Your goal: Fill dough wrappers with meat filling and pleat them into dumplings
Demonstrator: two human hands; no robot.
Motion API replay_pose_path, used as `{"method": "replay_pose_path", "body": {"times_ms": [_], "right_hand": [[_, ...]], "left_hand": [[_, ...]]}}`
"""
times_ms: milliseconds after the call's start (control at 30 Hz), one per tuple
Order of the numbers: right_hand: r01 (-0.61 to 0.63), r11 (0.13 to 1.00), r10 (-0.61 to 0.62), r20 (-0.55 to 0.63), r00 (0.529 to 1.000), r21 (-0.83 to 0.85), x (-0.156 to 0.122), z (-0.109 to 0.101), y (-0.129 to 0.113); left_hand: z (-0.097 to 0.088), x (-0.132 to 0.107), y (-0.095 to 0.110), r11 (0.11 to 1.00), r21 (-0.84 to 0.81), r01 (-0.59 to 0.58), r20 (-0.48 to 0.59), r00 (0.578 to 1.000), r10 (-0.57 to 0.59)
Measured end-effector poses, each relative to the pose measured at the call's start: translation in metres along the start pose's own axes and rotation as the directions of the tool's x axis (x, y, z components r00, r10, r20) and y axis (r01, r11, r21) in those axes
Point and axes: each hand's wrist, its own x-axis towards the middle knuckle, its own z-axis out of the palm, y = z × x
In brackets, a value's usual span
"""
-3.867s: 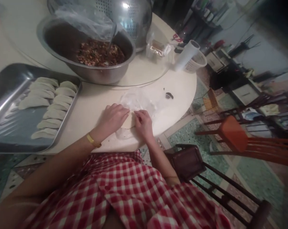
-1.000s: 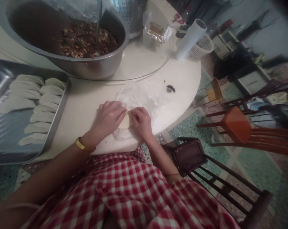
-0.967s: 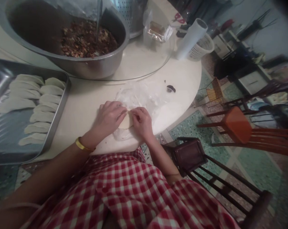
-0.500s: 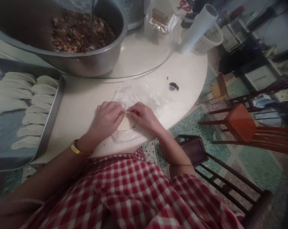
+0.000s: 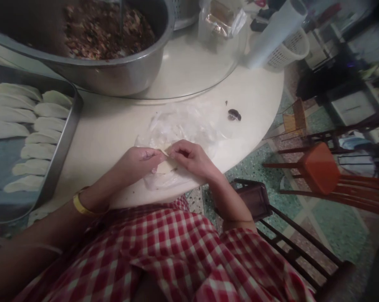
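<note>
Between my hands is a pale dumpling wrapper [image 5: 166,166], lying over a clear plastic sheet [image 5: 189,121] at the table's front edge. My left hand [image 5: 139,162] pinches its upper edge with thumb and forefinger. Right beside it, my right hand [image 5: 191,156] is closed on the same edge, fingers curled and fingertips nearly touching the left ones. Any filling inside is hidden. To the left, a metal tray [image 5: 61,161] holds two rows of folded dumplings [image 5: 38,149]. Behind it stands a large metal pot [image 5: 123,73] of dark chopped filling [image 5: 104,31], with a utensil handle upright in it.
The pot sits partly on a glass turntable [image 5: 189,71]. A dark lump [image 5: 234,114] lies on the white table [image 5: 258,100] to the right. Farther back are a plastic-wrapped package [image 5: 219,19], a plastic roll [image 5: 277,33] and a white basket [image 5: 292,48]. Chairs [image 5: 320,167] stand at the right.
My left hand has turned lower and flatter, its fingers now pinching farther along the wrapper's edge. My right hand keeps its pinch. The view has shifted slightly.
</note>
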Motion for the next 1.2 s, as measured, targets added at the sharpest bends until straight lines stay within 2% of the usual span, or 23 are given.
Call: {"method": "replay_pose_path", "body": {"times_ms": [100, 267, 367, 467, 633, 767, 1200], "right_hand": [[-0.044, 0.998, 0.043, 0.025, 0.999, 0.047, 0.000, 0.000, 0.002], [-0.086, 0.996, 0.085, 0.014, 0.996, 0.032, 0.003, 0.000, 0.005], [-0.093, 0.995, 0.093, 0.022, 0.995, 0.027, 0.003, 0.000, 0.005], [-0.076, 0.997, 0.076, 0.028, 0.997, 0.030, 0.003, 0.001, 0.006], [-0.084, 0.995, 0.083, 0.033, 0.996, 0.044, 0.003, 0.003, 0.005], [-0.083, 0.996, 0.081, 0.046, 0.996, 0.041, 0.003, 0.003, 0.006], [-0.084, 0.995, 0.084, 0.013, 0.996, 0.055, 0.005, 0.006, 0.010]], "left_hand": [[0.005, -0.005, 0.004, 0.996, -0.059, 0.070, -0.013, 0.997, -0.071], [0.010, -0.007, 0.008, 0.991, -0.066, 0.117, -0.045, 0.992, -0.120], [0.009, -0.005, 0.009, 0.980, -0.103, 0.168, -0.027, 0.985, -0.171], [0.007, -0.001, 0.010, 0.956, -0.194, 0.218, 0.037, 0.976, -0.215], [0.004, 0.004, 0.012, 0.931, -0.265, 0.250, 0.103, 0.968, -0.230], [0.004, 0.004, 0.013, 0.914, -0.304, 0.269, 0.100, 0.963, -0.250], [0.004, 0.005, 0.007, 0.924, -0.315, 0.214, 0.113, 0.976, -0.188]]}}
